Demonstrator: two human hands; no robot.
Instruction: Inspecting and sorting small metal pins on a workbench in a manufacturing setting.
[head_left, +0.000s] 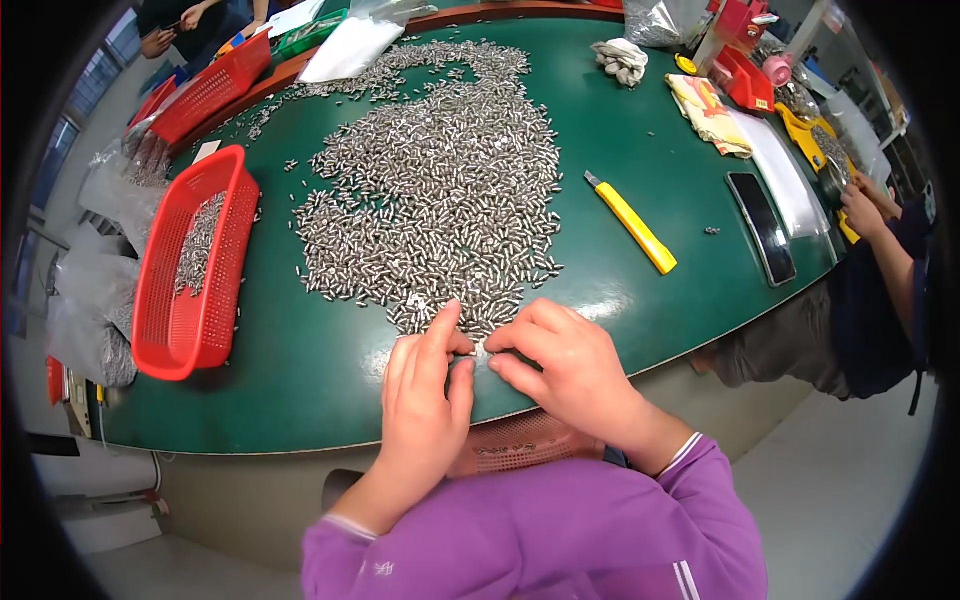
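Observation:
A wide heap of small silver metal pins (440, 180) covers the middle of the green table (300, 360). My left hand (425, 395) and my right hand (565, 365) meet at the near edge of the heap. Their fingertips pinch a few small metal pins (480, 350) between them. Both forearms wear purple sleeves and come in from the lower edge. A red perforated basket (520, 440) shows below the table edge under my hands.
A red mesh basket (190, 265) holding some pins lies at the left. A yellow utility knife (632, 222) and a dark phone (762, 228) lie to the right. Another person's arm (880, 240) works at the far right. Plastic bags and red bins sit at the back.

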